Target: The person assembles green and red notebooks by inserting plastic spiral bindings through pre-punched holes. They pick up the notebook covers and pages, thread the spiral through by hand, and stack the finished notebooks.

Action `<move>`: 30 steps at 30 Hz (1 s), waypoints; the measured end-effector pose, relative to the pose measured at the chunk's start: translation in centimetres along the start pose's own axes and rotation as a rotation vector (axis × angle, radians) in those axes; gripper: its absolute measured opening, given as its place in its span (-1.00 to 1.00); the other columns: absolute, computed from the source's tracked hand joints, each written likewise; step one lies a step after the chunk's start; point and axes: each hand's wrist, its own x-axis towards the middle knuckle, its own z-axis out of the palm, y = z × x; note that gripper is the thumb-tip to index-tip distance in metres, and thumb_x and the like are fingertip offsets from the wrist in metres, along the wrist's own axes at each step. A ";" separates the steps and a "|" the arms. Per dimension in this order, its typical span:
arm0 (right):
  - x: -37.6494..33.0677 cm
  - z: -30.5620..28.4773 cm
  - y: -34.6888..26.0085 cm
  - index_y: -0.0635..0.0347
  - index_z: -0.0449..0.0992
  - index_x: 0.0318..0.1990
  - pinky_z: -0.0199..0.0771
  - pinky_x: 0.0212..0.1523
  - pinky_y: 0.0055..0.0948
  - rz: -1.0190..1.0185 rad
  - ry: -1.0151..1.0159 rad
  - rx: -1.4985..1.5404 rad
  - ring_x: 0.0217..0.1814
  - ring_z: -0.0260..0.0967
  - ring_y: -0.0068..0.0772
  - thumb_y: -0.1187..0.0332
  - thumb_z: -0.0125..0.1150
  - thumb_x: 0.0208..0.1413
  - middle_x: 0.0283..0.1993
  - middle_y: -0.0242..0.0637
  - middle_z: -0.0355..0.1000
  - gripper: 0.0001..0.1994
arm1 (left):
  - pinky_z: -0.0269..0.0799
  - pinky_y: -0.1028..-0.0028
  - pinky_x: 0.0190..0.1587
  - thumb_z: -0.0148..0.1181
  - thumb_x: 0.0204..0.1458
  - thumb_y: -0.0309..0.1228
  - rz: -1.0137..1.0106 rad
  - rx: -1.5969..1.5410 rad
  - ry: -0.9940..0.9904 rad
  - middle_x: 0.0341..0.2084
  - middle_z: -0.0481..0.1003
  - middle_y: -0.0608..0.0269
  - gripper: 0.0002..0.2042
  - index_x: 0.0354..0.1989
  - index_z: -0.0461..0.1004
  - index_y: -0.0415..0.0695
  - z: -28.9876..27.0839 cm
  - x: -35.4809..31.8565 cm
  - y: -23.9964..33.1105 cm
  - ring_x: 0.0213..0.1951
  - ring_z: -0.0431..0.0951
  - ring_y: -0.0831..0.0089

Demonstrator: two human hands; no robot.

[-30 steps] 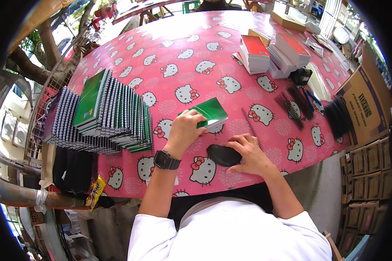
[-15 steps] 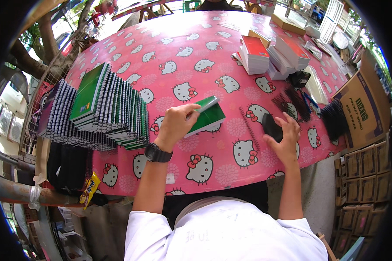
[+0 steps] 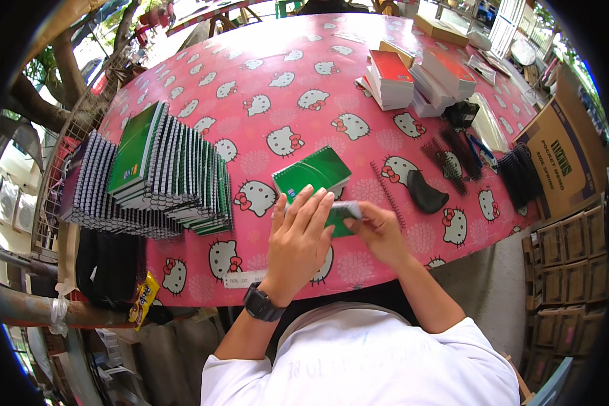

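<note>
A green-covered pad [image 3: 312, 172] lies at the table's middle, with a row of holes along its edge. My left hand [image 3: 299, 227] rests over its near edge, fingers stretched out and close together. In my right hand [image 3: 379, 233], thumb and fingers pinch the pale, shiny corner of a green cover sheet [image 3: 345, 220] just below the pad. Part of that sheet is hidden under my left hand. To the right lie a loose spiral wire [image 3: 388, 195] and a curved black object [image 3: 426, 193] whose kind I cannot make out.
Stacks of spiral notebooks [image 3: 176, 162] stand at left. Red-topped pads [image 3: 390, 78] sit at far right, near black wire coils [image 3: 446, 162], blue-handled pliers [image 3: 482, 150] and a cardboard box [image 3: 565, 152]. A yellow packet [image 3: 143, 301] hangs by the table's left front corner.
My right hand has left the black object and come to the green cover sheet. My left hand has moved nearer me and flattened. The pad's green top now shows more fully.
</note>
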 end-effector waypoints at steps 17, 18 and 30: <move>1.2 -4.5 -1.8 0.19 0.33 0.13 0.38 -0.09 -0.20 -0.106 0.193 -0.821 -0.11 0.34 -0.02 0.60 -0.01 0.04 -0.11 -0.06 0.29 -0.56 | 0.21 0.37 -0.13 0.18 -0.12 -0.60 -0.006 -0.069 -0.078 -0.33 0.48 0.36 -0.61 -0.04 0.54 -0.06 2.6 -2.3 0.7 -0.24 0.46 0.42; 0.6 -4.2 -1.4 0.16 0.25 0.20 0.38 -0.11 -0.17 -0.156 0.181 -0.881 -0.11 0.33 0.03 0.60 -0.04 0.07 -0.09 -0.05 0.24 -0.52 | 0.20 0.37 -0.12 0.18 -0.12 -0.60 -0.001 -0.042 -0.069 -0.33 0.49 0.36 -0.61 -0.04 0.54 -0.06 2.8 -2.2 0.8 -0.24 0.46 0.42; -0.8 -2.5 -2.6 0.17 0.55 -0.10 0.42 -0.26 -0.44 -0.204 -0.045 -0.531 -0.25 0.39 -0.33 0.61 0.24 -0.04 -0.28 -0.25 0.38 -0.70 | 0.24 0.40 -0.18 0.23 -0.12 -0.59 -0.048 -0.143 0.030 -0.35 0.53 0.34 -0.71 -0.16 0.55 -0.07 3.5 -3.1 0.3 -0.30 0.51 0.41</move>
